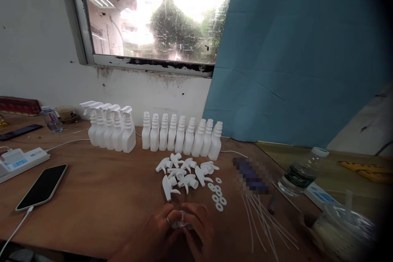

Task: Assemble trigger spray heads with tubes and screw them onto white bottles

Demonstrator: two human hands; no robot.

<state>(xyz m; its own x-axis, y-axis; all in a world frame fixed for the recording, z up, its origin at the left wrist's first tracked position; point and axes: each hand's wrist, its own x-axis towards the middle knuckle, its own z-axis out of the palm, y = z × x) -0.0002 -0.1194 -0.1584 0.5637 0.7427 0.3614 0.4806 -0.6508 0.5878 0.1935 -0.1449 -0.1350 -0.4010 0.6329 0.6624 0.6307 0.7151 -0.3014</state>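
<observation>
Near the table's front edge, my left hand [164, 223] and my right hand [199, 227] come together with bent fingers. Both pinch one small white trigger sprayer [182, 220]; its round collar end shows between the fingertips and the remainder is covered. A ring is on a left finger. Just beyond the hands lies a loose pile of white trigger sprayers [188, 181]. To the pile's right are several flat white washers [215, 198]. Thin white dip tubes [265, 221] lie fanned out farther right.
Behind stand a row of open white bottles [181, 135] and a group of bottles with sprayers fitted [112, 131]. A phone [43, 186] and a power strip [23, 163] lie left. A water bottle [299, 176] and a lidded plastic cup [340, 231] stand right.
</observation>
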